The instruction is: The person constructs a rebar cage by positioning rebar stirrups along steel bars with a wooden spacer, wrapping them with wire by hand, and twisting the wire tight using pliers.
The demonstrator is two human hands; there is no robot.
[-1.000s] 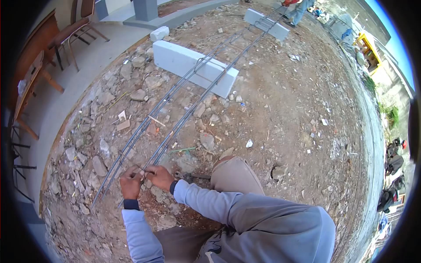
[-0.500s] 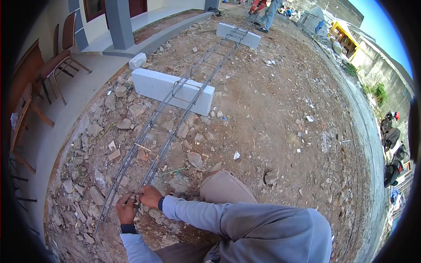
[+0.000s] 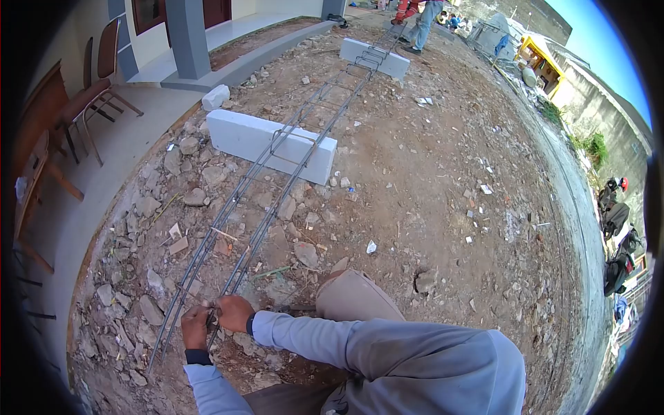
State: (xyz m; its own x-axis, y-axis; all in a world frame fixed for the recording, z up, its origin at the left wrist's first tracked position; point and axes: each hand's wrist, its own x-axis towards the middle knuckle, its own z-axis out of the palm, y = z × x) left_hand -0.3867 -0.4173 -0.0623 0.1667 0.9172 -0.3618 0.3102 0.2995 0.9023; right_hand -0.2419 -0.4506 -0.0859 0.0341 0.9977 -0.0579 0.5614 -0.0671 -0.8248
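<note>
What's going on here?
Someone crouching has their left hand and right hand together at a bar near the close end of a rebar cage; what their fingers pinch is too small to tell. The cage lies across two white blocks, one nearer, one farther. Another person stands at the far end.

Long, narrow cage of dark steel bars [image 3: 303, 164] across two white blocks [image 3: 238, 135]

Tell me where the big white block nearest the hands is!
In the head view, the white block is left of centre, with steel bars crossing over it and a small white chunk just beyond its left end.
</note>
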